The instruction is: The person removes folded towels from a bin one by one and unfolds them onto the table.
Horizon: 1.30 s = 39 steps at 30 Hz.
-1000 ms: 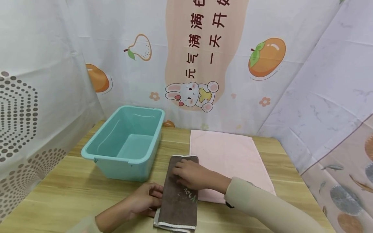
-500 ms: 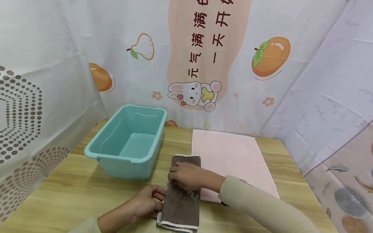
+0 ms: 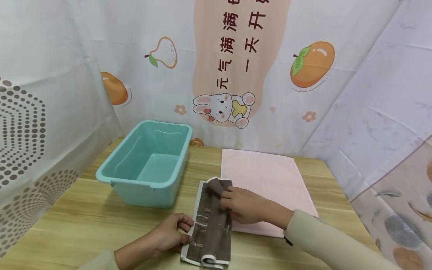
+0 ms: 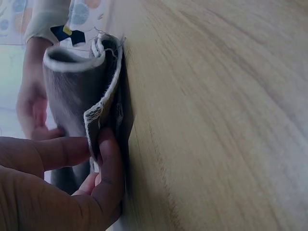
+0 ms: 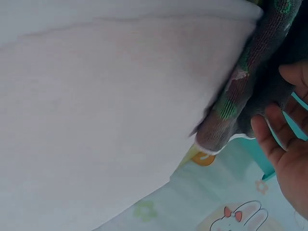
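Observation:
A brown towel (image 3: 216, 225) with white edging lies folded lengthwise on the table. Its top layer is raised and bent over into a loose roll, baring a scuffed strip along the left side. My left hand (image 3: 170, 234) pinches the towel's left edge; the left wrist view shows the edge between thumb and finger of the hand (image 4: 72, 178). My right hand (image 3: 248, 206) is at the towel's right side with fingertips against the raised layer. In the right wrist view, the hand's (image 5: 291, 149) fingers and thumb are spread apart beside the rolled towel (image 5: 231, 96), which bears green marks.
A teal plastic bin (image 3: 172, 183) stands at the back left of the wooden table (image 3: 84, 221). Spread flat behind and right of the brown towel is a pink cloth (image 3: 266, 176). Printed curtains (image 3: 168, 90) enclose the back and sides.
The towel's top layer, flat before, is now lifted off the left side and curled over. My right hand has moved to the right; the left stays at the edge.

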Each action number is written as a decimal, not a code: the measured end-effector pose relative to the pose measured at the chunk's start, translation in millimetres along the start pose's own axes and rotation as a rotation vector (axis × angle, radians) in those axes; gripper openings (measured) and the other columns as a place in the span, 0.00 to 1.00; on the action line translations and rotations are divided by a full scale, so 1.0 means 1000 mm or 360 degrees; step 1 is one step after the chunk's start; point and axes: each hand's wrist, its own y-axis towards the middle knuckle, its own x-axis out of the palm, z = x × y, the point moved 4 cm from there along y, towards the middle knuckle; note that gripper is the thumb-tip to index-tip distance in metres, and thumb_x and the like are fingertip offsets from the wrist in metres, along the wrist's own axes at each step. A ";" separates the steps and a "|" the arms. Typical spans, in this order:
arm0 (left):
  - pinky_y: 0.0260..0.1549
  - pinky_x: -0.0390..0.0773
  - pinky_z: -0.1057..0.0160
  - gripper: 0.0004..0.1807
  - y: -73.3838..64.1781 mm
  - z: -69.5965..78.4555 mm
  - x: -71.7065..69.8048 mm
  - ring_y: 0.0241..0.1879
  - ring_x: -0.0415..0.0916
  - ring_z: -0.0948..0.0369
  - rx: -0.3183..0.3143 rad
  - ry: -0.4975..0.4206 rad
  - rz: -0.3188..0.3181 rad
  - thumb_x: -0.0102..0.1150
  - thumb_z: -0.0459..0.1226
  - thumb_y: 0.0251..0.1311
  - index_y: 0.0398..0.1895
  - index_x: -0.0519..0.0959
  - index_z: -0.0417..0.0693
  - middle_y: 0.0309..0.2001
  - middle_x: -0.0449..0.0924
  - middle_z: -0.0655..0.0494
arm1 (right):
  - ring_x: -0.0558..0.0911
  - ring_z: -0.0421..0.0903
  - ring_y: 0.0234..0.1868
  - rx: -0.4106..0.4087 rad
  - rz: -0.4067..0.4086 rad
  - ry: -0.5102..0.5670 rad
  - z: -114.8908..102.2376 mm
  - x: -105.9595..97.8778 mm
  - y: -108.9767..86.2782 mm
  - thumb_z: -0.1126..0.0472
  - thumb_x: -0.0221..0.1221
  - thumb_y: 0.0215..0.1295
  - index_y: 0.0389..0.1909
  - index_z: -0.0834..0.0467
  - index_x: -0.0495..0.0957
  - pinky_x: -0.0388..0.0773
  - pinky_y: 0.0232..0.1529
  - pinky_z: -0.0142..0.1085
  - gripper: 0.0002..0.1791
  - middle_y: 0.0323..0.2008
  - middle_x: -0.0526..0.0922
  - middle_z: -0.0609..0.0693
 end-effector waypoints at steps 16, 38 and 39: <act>0.26 0.80 0.57 0.20 0.002 0.000 0.001 0.34 0.73 0.53 -0.0044 0.0049 -0.0001 0.66 0.19 0.57 0.52 0.74 0.34 0.43 0.69 0.42 | 0.70 0.39 0.37 0.0106 0.0234 0.0056 0.013 -0.002 -0.087 0.69 0.67 0.53 0.38 0.51 0.77 0.74 0.40 0.33 0.15 0.40 0.75 0.42; 0.28 0.82 0.56 0.21 0.000 0.000 0.001 0.36 0.75 0.53 -0.0049 0.0058 0.0005 0.66 0.21 0.58 0.54 0.74 0.34 0.45 0.69 0.43 | 0.68 0.38 0.33 0.0162 0.0077 -0.0015 0.018 0.013 -0.123 0.64 0.69 0.55 0.34 0.47 0.76 0.68 0.33 0.32 0.12 0.34 0.73 0.37; 0.28 0.82 0.56 0.21 -0.001 0.000 0.001 0.36 0.75 0.53 -0.0051 0.0053 0.0005 0.66 0.21 0.58 0.54 0.74 0.34 0.46 0.69 0.43 | 0.69 0.38 0.33 0.0153 0.0082 -0.0028 0.017 0.012 -0.120 0.63 0.69 0.56 0.34 0.47 0.76 0.68 0.33 0.32 0.12 0.33 0.73 0.38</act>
